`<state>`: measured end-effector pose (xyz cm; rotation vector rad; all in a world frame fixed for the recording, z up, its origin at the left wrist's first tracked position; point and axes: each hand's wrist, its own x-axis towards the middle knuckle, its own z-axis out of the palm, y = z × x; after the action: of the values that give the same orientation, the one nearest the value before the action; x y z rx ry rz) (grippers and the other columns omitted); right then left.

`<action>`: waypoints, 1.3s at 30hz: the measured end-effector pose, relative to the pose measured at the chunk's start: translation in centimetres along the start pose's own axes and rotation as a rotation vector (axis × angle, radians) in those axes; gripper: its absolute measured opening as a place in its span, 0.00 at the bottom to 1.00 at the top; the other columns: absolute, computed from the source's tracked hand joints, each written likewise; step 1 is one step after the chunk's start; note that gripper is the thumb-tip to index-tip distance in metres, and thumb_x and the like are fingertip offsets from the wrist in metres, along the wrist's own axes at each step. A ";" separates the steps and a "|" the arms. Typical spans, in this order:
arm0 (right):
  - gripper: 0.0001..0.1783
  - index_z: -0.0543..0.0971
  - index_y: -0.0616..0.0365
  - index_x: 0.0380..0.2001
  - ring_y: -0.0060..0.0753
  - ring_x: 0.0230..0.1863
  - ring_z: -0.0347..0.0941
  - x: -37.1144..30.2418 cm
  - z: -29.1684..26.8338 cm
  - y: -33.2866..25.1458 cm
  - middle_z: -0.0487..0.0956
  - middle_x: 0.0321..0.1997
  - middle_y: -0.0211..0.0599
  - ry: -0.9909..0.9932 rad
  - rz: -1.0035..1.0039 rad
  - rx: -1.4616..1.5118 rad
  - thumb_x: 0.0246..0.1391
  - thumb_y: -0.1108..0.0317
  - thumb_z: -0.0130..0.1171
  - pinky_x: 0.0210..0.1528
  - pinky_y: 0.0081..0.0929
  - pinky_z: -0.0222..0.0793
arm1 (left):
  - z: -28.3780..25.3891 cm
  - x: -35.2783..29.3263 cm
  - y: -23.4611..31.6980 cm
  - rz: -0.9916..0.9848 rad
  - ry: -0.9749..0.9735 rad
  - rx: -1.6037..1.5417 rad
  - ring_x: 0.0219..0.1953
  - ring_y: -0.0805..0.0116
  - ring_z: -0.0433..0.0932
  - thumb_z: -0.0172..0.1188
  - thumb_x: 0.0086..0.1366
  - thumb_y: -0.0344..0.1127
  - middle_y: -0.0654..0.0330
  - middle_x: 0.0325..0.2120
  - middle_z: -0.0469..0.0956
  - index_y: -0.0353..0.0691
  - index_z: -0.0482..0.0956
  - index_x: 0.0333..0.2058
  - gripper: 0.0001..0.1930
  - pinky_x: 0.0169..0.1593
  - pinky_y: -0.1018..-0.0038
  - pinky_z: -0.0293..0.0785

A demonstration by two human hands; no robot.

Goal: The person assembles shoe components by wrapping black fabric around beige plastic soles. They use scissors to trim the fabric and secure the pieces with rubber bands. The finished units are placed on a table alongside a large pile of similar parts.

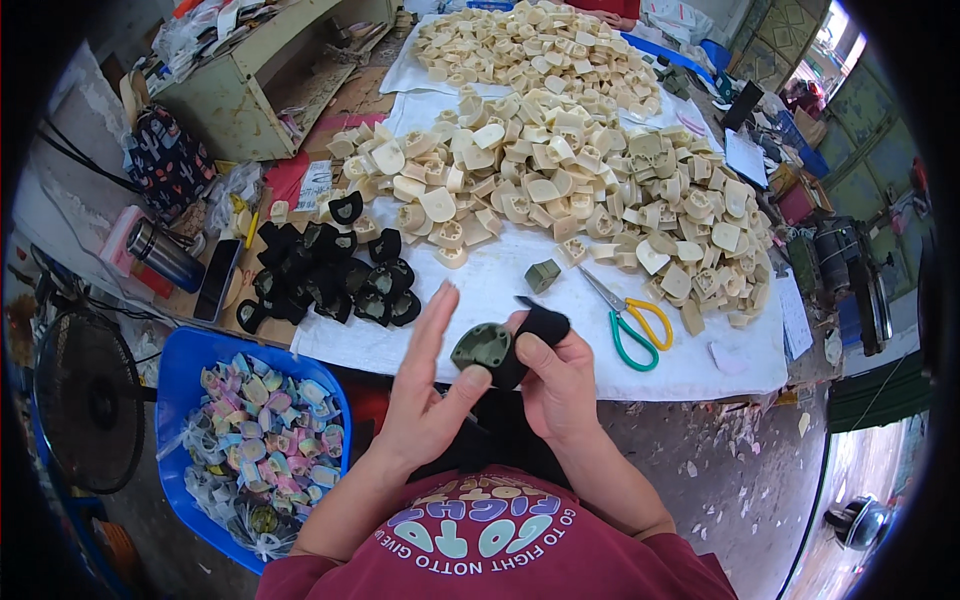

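Observation:
My right hand (pixel 562 388) grips a dark green moulded piece (pixel 484 346), hollow with small holes, together with the black cloth (pixel 545 326) around its right side. Beside it my left hand (pixel 422 390) is open, fingers stretched upward, its thumb against the piece's lower edge. Just beyond my hands, a small green block (pixel 542 276) lies on the white cloth (pixel 490 290). To the right of my right hand lie scissors (pixel 632 325) with one yellow and one green handle. A heap of black-covered pieces (pixel 330 270) sits beyond my left hand.
Cream moulded pieces (pixel 540 170) are heaped across the table. A blue tub (pixel 345 400) of pastel pieces stands at lower left, near a fan (pixel 95 400). A flask (pixel 165 255) and phone (pixel 217 280) lie at the left edge. Someone's red sleeve (pixel 610 10) shows at the far end.

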<state>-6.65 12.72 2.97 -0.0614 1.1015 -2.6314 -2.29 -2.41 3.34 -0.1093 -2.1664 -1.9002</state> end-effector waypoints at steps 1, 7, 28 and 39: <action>0.10 0.78 0.60 0.38 0.19 0.38 0.74 -0.2 0.1 0.3 0.79 0.37 0.29 -0.015 -0.069 -0.110 0.52 0.73 0.64 0.43 0.23 0.71 | -0.1 0.0 -0.1 0.016 0.054 0.076 0.61 0.57 0.62 0.66 0.54 0.37 0.47 0.46 0.74 0.34 0.63 0.59 0.35 0.64 0.65 0.52; 0.10 0.78 0.61 0.39 0.17 0.40 0.72 -0.3 0.9 0.6 0.79 0.37 0.28 0.062 -0.262 -0.444 0.51 0.75 0.64 0.47 0.21 0.67 | 0.0 0.1 0.0 -0.065 0.059 -0.064 0.46 0.70 0.72 0.71 0.47 0.30 0.58 0.41 0.73 0.33 0.72 0.45 0.26 0.50 0.74 0.68; 0.09 0.81 0.60 0.33 0.27 0.46 0.72 0.0 0.4 -0.9 0.74 0.45 0.36 -0.116 -0.339 -0.808 0.45 0.76 0.66 0.49 0.23 0.66 | -0.5 -0.4 -0.1 -0.146 -0.045 -0.250 0.38 0.76 0.75 0.70 0.51 0.29 0.62 0.35 0.77 0.33 0.75 0.43 0.20 0.44 0.78 0.71; 0.07 0.82 0.60 0.32 0.16 0.31 0.70 1.1 -0.6 -2.7 0.78 0.33 0.26 -0.160 0.178 -0.494 0.48 0.71 0.66 0.35 0.17 0.65 | -1.3 -0.1 1.2 0.148 -0.207 0.049 0.39 0.66 0.74 0.69 0.47 0.27 0.57 0.35 0.75 0.36 0.75 0.45 0.24 0.45 0.74 0.69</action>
<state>-8.44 14.60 4.33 -0.2566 1.5869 -2.1059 -1.70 -3.54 4.64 -0.4631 -2.2616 -1.8225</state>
